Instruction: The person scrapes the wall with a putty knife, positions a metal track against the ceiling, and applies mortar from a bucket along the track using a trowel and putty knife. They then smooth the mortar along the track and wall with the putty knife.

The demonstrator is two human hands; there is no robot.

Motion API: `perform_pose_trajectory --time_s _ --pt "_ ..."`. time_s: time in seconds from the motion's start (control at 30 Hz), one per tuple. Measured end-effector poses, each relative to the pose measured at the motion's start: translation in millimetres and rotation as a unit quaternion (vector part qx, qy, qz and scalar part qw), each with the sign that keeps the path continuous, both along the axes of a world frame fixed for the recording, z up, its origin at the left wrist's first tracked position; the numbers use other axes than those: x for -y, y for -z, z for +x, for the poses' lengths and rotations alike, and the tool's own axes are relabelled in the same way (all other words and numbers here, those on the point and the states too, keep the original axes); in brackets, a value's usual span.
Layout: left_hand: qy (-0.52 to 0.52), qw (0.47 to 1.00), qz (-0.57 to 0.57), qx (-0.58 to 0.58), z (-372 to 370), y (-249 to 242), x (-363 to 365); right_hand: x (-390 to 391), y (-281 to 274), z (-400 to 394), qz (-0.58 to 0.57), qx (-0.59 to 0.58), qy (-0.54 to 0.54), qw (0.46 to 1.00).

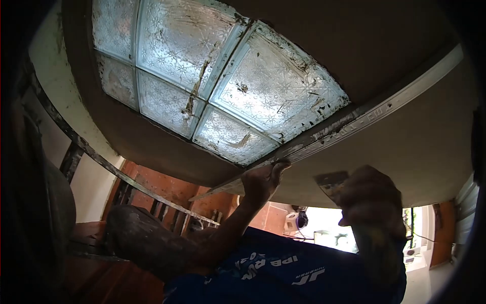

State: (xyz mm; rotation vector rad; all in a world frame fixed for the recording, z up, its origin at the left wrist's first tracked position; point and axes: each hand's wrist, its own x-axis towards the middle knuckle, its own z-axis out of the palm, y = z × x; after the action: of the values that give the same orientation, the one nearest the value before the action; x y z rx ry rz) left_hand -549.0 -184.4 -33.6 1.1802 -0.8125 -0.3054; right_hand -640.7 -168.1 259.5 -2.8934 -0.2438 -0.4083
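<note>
Pale and long, the straightedge [372,115] slants across the wall [405,157], just beside the lower right edge of the glass-block panel [177,45]. Your left hand [263,183], nearer, grips it by the panel's lowest corner; your right hand [372,197], apart from it, clenches a scraper [331,181], blade towards the straightedge.

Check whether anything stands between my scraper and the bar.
Nothing visible does: in this view, only wall shows between the scraper in your right hand and the bar. Your left hand, at the bar, is off to the side.
</note>
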Motion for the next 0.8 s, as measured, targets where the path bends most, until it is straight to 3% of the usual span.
perform_pose_trajectory --time_s 0.13,0.23,0.33,0.37,0.43,0.53,0.63,0.73,0.8 --pt "0.025 1.000 0.009 -0.016 1.0 -0.8 -2.4 23.1 73.3 -36.9 0.167 -0.022 0.228 0.959" --pt "0.055 0.997 0.017 -0.055 3.1 -9.1 -8.1 36.9 119.7 -39.7 0.251 0.057 0.244 0.935" --pt "-0.004 0.997 0.023 0.072 4.1 11.7 0.1 38.9 134.5 -30.5 0.307 0.085 0.246 0.915" --pt "0.003 0.997 0.037 0.066 4.1 18.5 1.7 42.7 136.8 -39.5 0.394 -0.004 0.350 0.850" --pt "-0.008 0.990 0.052 0.134 6.1 21.8 2.5 41.8 134.3 -34.4 0.364 -0.009 0.335 0.869" --pt "0.100 0.982 0.157 -0.024 15.9 -8.9 -9.5 38.1 130.7 -29.5 0.284 -0.010 0.306 0.909" --pt "0.214 0.961 0.176 0.008 40.7 -24.6 -24.8 40.6 142.2 -31.2 0.245 0.022 0.275 0.930" --pt "0.218 0.958 0.177 0.055 57.7 -47.5 -47.4 39.8 140.9 -23.0 0.276 0.051 0.265 0.922" --pt "0.160 0.977 0.108 0.092 59.4 -70.4 -63.2 39.3 142.1 -23.0 0.294 0.057 0.267 0.916"
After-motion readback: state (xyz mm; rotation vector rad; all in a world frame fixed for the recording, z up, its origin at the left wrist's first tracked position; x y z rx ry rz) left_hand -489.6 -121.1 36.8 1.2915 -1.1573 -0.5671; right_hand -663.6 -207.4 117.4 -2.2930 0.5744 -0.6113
